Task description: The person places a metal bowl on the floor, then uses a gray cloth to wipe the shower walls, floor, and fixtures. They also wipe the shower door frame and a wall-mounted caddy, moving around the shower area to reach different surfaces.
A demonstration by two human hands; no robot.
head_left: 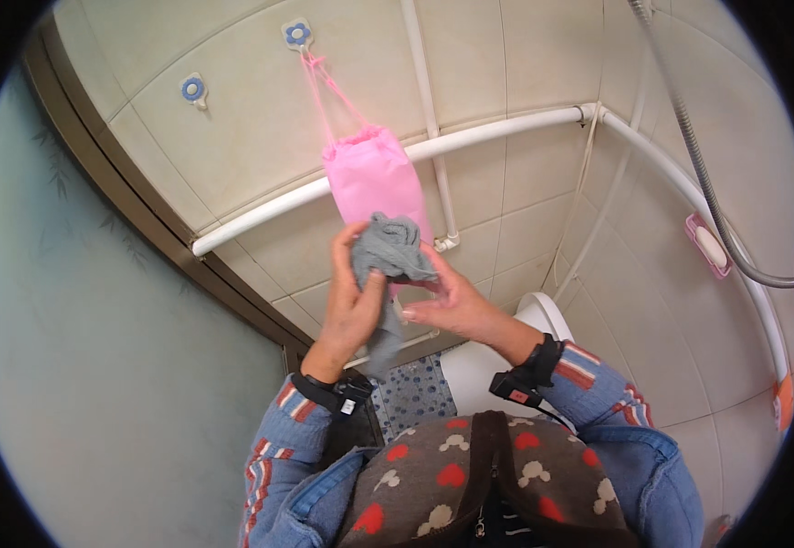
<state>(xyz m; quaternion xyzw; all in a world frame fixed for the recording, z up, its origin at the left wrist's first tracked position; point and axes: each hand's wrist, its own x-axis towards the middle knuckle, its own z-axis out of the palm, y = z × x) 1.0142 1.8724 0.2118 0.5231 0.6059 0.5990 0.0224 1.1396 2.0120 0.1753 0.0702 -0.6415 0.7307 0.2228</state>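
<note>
A bunched grey cloth (389, 245), soft and textured like a towel or knit, is held up between my two hands. My left hand (349, 309) grips its left side, the thumb in front and the fingers behind. On the other side my right hand (456, 300) curls its fingers against the cloth's right edge, with the thumb held lower and apart. A loose end of the cloth hangs down beside my left wrist. Just behind it a pink drawstring bag (378, 173) hangs by its cords, its lower part partly hidden by the cloth and hands.
A blue flower hook (297, 36) carries the bag; a second hook (193, 89) is farther left. A white pipe (497, 129) runs along the tiled wall. Below are a white toilet (479, 376) and a patterned floor (412, 395). At right are a shower hose (686, 128) and soap dish (694, 225).
</note>
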